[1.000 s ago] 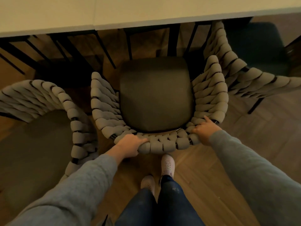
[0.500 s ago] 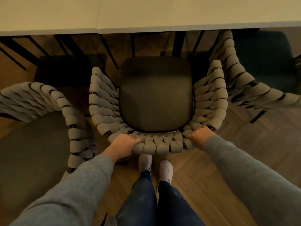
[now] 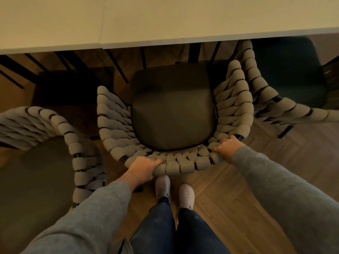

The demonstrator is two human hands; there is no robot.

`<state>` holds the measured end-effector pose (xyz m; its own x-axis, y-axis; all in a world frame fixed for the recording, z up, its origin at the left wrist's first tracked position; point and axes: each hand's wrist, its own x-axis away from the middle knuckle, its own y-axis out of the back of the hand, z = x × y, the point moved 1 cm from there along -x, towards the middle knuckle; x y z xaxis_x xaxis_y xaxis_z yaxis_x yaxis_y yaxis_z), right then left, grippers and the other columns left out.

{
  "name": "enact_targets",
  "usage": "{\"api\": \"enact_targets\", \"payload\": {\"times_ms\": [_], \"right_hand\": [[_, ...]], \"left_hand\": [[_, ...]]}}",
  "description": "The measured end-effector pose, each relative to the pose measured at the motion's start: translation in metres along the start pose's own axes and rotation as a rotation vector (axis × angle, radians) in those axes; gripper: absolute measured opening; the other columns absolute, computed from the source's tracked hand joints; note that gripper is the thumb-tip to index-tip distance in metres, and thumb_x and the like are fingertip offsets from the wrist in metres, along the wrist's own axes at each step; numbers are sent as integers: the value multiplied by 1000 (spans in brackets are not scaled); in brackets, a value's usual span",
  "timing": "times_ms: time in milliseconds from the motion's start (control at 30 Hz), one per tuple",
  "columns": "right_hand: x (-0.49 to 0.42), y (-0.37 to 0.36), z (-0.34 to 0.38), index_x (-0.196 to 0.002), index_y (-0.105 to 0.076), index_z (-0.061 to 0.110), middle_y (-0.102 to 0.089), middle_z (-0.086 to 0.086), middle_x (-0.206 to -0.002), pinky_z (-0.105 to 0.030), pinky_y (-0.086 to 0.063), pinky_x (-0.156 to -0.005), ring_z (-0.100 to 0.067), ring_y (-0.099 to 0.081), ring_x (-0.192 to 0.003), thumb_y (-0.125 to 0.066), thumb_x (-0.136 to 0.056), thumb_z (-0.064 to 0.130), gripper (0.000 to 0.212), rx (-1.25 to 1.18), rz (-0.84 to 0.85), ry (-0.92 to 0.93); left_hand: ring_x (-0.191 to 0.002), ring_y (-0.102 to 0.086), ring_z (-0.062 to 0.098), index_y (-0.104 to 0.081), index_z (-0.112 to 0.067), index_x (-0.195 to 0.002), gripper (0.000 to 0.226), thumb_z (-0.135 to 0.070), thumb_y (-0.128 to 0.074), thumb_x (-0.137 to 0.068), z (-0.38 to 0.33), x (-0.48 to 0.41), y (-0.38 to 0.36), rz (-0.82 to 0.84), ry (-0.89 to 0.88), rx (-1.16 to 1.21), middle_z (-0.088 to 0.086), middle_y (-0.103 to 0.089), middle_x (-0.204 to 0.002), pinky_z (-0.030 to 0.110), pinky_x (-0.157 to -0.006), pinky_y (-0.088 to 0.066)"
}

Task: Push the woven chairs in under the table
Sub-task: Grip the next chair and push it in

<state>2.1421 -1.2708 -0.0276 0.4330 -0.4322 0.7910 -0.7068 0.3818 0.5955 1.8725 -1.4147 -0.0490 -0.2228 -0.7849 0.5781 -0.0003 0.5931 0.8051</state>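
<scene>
Head view: the left hand (image 3: 142, 169) and right hand (image 3: 226, 149) curl over the chunky rope-wrapped back rim of the middle woven chair (image 3: 185, 165). Its smooth, dark, rounded cushion (image 3: 172, 114) lies near the pale flat surface (image 3: 165, 21). Matching left chair (image 3: 78, 149) and right chair (image 3: 256, 83) flank it on the herringbone wood floor (image 3: 225, 202).

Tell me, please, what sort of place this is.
Likely a dining or meeting room: a pale table, a woven chair facing it with similar ones either side, and herringbone wood floor.
</scene>
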Motion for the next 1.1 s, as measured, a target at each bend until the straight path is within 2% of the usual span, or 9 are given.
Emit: {"api": "enact_targets", "payload": {"times_ms": [300,467,633,767,967,1100], "right_hand": [[-31,7,-16,-140,-42,35,-57,1,-129,-46,-32,-104,-23,-47,-125,-54,-95,28,47,-86,-102,-55],[-53,25,-37,-138,-43,40,-58,4,-125,-47,-32,-103,-23,-48,-123,-63,-89,30,53,-115,-166,-97],[-75,43,-55,-135,-44,44,-57,5,-126,-45,-33,-100,-22,-47,-124,-69,-84,41,57,-118,-187,-98],[-91,59,-67,-135,-43,45,-56,6,-129,-47,-31,-102,-23,-45,-127,-73,-80,41,62,-134,-161,-120],[-107,73,-72,-137,-42,45,-55,6,-130,-46,-31,-104,-22,-45,-126,-68,-85,40,58,-141,-191,-150],[-111,74,-73,-135,-44,46,-55,9,-130,-46,-32,-103,-21,-43,-128,-68,-83,44,58,-156,-192,-119]], "left_hand": [[-109,-59,19,-33,-33,-145,58,-24,-56,-92,29,-37,37,-2,6,-91,-2,-59,-127,34,-91,-45],[-111,-59,19,-36,-35,-143,54,-26,-55,-93,49,-66,61,-3,17,-84,-3,-60,-128,35,-94,-46],[-110,-60,18,-36,-37,-144,55,-27,-56,-94,68,-91,77,5,40,-57,-2,-61,-125,36,-96,-47],[-113,-59,19,-37,-38,-142,53,-27,-55,-94,85,-109,90,-15,37,-79,-3,-61,-127,36,-96,-47],[-119,-54,21,-38,-36,-142,50,-23,-52,-96,104,-130,106,-18,22,-134,-2,-56,-133,37,-99,-41],[-124,-49,23,-38,-38,-141,50,-26,-54,-94,110,-134,98,-5,23,-170,-2,-53,-137,42,-105,-37]]}}
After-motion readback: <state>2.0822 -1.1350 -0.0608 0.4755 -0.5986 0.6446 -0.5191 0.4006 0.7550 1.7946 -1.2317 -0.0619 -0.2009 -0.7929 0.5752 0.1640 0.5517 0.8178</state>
